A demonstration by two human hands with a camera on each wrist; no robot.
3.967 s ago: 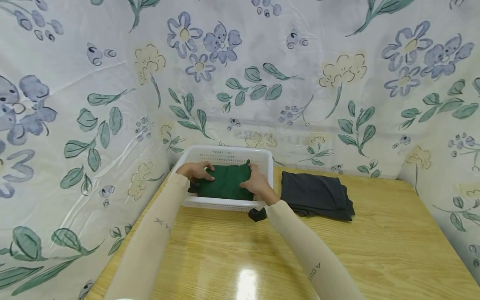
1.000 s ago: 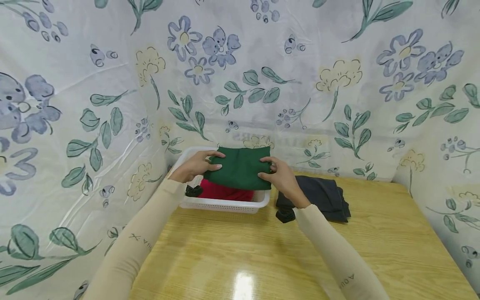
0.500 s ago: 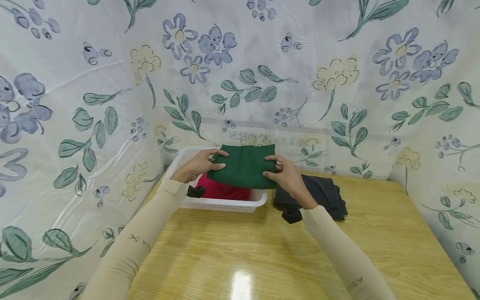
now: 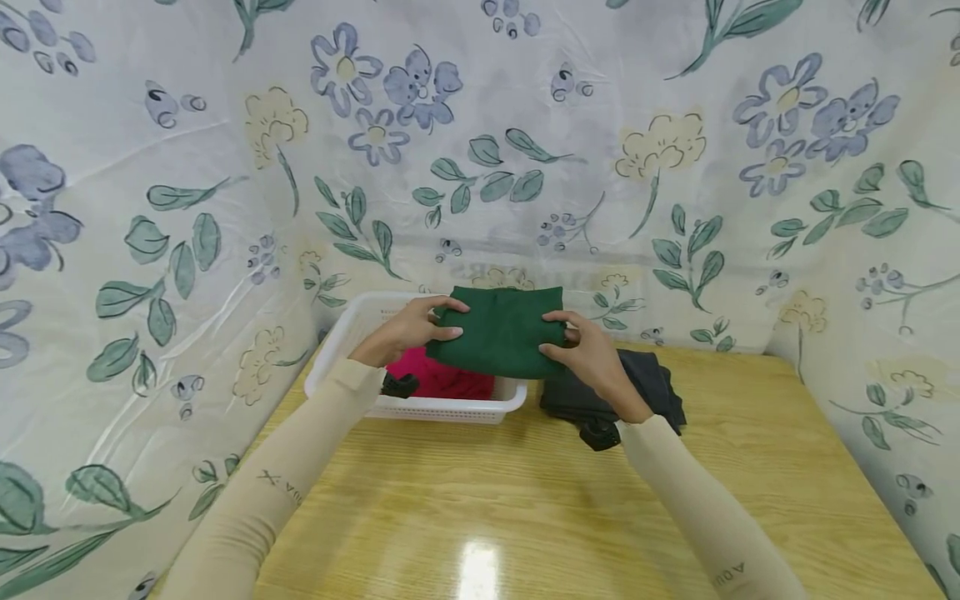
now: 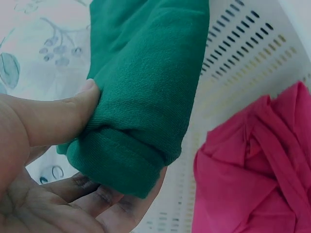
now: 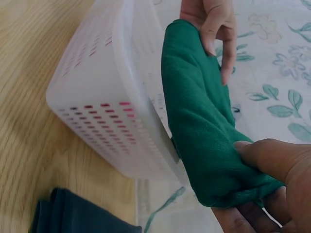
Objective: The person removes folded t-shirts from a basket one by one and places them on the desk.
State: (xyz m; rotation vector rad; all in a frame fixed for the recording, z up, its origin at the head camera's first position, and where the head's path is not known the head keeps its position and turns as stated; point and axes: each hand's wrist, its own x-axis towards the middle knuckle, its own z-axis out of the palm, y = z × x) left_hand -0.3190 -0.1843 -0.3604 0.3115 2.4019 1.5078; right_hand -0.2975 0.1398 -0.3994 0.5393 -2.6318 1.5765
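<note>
Between my two hands hangs a folded green cloth garment (image 4: 498, 333), raised over the right side of the white basket. My left hand (image 4: 408, 327) pinches its left end, thumb on the near face and fingers beneath, as the left wrist view shows. My right hand (image 4: 588, 354) grips the other end the same way; in the right wrist view the green cloth (image 6: 199, 111) spans from one hand to the other. Below it, a crumpled red cloth (image 4: 450, 379) lies in the white perforated basket (image 4: 450, 410). The cloth hides part of the basket's back rim.
A folded dark grey cloth stack (image 4: 645, 379) lies on the wooden table (image 4: 480, 492) right of the basket, partly behind my right hand. Flower-printed sheeting (image 4: 525, 125) stands behind and along both sides. A black wrist device (image 4: 600, 433) sits under my right wrist.
Four seconds ago the green cloth lay in the basket under both hands. It has been lifted out, uncovering the red cloth, and has drifted right over the last second.
</note>
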